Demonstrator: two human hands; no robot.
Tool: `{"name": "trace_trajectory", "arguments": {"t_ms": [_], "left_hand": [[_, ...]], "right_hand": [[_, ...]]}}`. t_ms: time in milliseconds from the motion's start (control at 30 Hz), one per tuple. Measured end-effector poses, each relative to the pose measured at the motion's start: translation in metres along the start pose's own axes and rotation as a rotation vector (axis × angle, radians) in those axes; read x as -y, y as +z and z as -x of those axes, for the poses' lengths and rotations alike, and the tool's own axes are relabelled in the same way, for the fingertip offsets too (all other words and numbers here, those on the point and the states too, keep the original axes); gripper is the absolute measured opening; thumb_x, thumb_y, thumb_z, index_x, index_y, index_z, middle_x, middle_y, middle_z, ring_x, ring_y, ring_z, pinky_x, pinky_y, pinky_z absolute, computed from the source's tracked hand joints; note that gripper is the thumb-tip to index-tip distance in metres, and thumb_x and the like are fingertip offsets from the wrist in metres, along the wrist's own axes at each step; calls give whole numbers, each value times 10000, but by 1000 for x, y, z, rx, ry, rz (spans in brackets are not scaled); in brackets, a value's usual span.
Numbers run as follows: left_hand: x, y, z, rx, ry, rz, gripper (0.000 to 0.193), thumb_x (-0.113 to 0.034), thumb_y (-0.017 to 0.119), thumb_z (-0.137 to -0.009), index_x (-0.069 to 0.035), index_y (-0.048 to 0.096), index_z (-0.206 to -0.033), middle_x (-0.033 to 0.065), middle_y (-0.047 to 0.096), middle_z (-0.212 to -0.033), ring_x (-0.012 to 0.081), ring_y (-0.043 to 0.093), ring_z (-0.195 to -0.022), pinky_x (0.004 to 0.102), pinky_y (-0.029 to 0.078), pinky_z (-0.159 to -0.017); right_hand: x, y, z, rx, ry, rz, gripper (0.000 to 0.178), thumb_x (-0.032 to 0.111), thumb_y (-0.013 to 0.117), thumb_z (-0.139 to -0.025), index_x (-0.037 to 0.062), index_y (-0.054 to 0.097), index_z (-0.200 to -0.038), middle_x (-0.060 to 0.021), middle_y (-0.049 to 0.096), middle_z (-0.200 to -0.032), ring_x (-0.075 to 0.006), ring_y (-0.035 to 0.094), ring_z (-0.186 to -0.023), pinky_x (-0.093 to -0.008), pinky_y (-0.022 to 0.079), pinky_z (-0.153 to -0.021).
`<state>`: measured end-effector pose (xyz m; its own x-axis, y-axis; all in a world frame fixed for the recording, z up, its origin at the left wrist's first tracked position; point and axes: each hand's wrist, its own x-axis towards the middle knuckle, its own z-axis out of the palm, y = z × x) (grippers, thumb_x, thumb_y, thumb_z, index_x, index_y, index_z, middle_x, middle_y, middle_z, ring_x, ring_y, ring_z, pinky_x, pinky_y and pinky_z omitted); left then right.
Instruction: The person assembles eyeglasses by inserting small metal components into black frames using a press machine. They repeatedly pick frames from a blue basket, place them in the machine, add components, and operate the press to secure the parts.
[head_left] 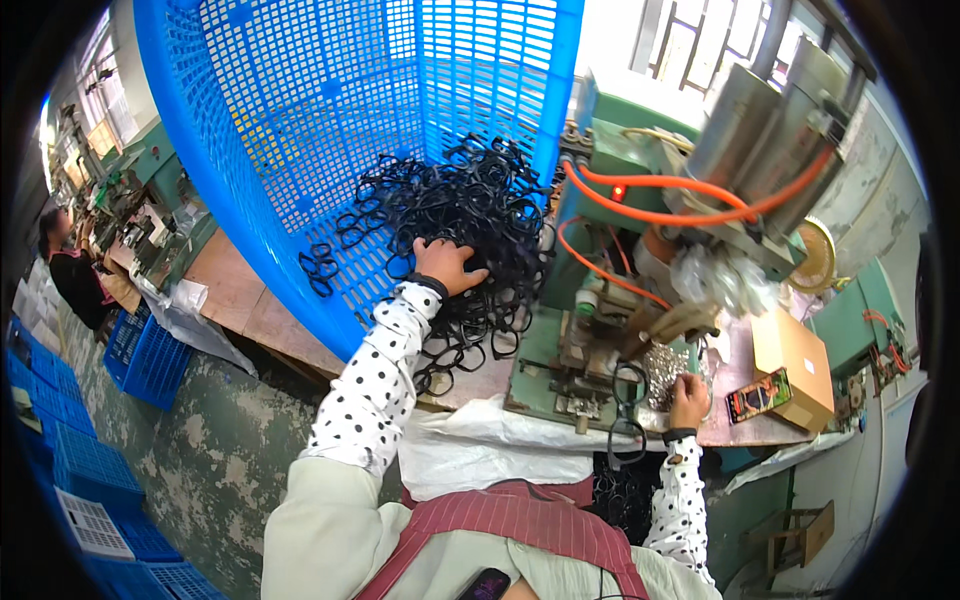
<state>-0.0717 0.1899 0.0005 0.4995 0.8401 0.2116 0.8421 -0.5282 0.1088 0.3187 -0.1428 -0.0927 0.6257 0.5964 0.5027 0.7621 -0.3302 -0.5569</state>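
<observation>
My left hand point(447, 264) reaches into a heap of black ring-shaped frames point(470, 215) that spills out of a tilted blue mesh basket point(300, 120) onto the bench; its fingers rest spread on the heap. My right hand point(690, 398) is low at the right, beside a pile of small silver metal parts point(665, 365), fingers curled; whether it holds a part I cannot tell. A black frame point(628, 405) hangs on the green press machine point(580, 350) just left of that hand.
Orange hoses point(680, 210) and a metal cylinder point(760, 120) sit above the machine. A cardboard box point(795, 365) stands at the right. White cloth point(490, 440) covers my lap. Blue crates point(90, 470) are stacked on the floor at left, near another person point(70, 270).
</observation>
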Motion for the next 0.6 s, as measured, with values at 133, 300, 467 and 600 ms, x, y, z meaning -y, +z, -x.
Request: {"name": "trace_trajectory", "arguments": {"t_ms": [133, 300, 467, 600], "left_hand": [[-7, -19, -8, 416, 75, -199, 391, -550, 646, -782, -235, 741, -995, 40, 704, -1031, 263, 637, -1040, 607, 362, -941], [-36, -82, -21, -15, 161, -360, 153, -275, 589, -841, -263, 737, -879, 78, 700, -906, 272, 663, -886, 564, 399, -893], [-36, -90, 16, -199, 222, 359, 346, -286, 633, -890, -148, 619, -1207, 166, 689, -900, 328, 671, -863, 406, 518, -743], [-64, -21, 119, -369, -48, 15, 796, -589, 636, -790, -291, 349, -1471, 153, 407, -1446, 395, 328, -1323, 707, 176, -997]], "right_hand": [[0, 4, -1, -8, -62, 33, 104, 186, 613, -881, 100, 652, -923, -103, 640, -855, -312, 571, -845, -426, 426, -766], [-12, 10, -2, -33, -36, 9, 112, 211, 617, -889, 109, 651, -920, -96, 652, -851, -304, 590, -827, -431, 430, -750], [-11, 11, -1, -6, 63, -51, 105, 207, 626, -884, 112, 653, -920, -83, 647, -837, -288, 596, -821, -415, 430, -737], [-7, 9, 2, -49, -39, -3, 98, 197, 632, -882, 123, 660, -939, -79, 643, -830, -281, 593, -830, -404, 421, -760]]}}
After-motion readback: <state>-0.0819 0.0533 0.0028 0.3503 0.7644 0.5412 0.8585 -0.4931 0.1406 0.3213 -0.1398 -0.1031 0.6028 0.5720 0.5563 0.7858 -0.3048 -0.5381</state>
